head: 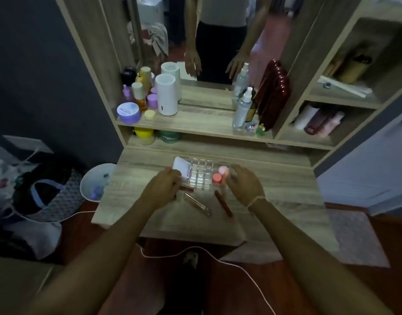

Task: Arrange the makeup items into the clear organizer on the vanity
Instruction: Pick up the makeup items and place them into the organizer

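Clear acrylic compartmented organizer [201, 172] sits mid-vanity on the wood-grain desktop [275, 189]. Left hand [163, 187] grips a white flat packet [183, 170] at the organizer's left end; its blue lettering is blurred, unreadable. Right hand [243, 183], fingers curled at a pink round-capped jar [223, 171]; actual contact unclear. Two slim lip-gloss tubes [197, 203] lie loose on the desktop just in front of the organizer.

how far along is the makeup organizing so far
Partly done. A white packet and two pink-capped pots look to be in the clear organizer. The left hand is at a lip gloss tube; the right hand is by the pots. A clear-capped tube and a red tube remain on the vanity.
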{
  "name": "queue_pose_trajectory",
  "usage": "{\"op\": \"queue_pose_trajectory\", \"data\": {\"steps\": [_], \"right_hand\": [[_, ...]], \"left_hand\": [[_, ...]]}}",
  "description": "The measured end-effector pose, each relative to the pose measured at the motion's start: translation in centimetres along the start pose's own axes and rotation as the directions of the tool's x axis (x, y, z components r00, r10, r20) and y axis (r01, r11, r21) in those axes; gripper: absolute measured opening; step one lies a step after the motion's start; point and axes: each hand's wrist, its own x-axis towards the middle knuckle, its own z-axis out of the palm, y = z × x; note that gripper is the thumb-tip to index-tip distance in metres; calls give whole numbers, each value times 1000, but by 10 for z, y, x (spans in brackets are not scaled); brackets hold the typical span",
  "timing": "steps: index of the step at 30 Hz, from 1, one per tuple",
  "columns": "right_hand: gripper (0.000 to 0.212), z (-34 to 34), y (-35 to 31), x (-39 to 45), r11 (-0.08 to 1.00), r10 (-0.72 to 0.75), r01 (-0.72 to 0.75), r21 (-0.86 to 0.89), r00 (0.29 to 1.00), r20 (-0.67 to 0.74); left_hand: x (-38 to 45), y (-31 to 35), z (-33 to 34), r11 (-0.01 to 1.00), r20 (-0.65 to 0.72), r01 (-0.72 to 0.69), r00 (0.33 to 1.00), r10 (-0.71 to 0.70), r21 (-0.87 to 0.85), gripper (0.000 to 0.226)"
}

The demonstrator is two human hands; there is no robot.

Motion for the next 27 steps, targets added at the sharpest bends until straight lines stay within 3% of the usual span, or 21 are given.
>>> {"op": "queue_pose_trajectory", "data": {"steps": [2, 4, 7, 11, 15, 27], "right_hand": [[20, 17, 5, 2, 999, 20, -20, 30, 999, 26], [22, 40, 10, 0, 999, 34, -33, -5, 990, 140], [28, 63, 21, 1, 997, 65, -51, -63, 968, 242], [25, 84, 25, -5, 981, 164, -181, 72, 967, 197], [18, 96, 27, 0, 959, 251, -268, 89, 954, 167], [8, 99, 27, 3, 951, 215, -251, 182, 957, 196]], "left_hand": [[4, -8, 10, 999, 23, 9, 1000, -10, 32, 35], [6, -18, 23, 998, 40, 48, 998, -50, 36, 39], [19, -25, 35, 994, 40, 1, 999, -5, 105, 42], [33, -23, 48, 971, 42, -144, 990, 138, 191, 32], [43, -29, 63, 954, 81, -167, 985, 151, 249, 32], [50, -31, 68, 938, 101, -193, 980, 171, 286, 44]]}}
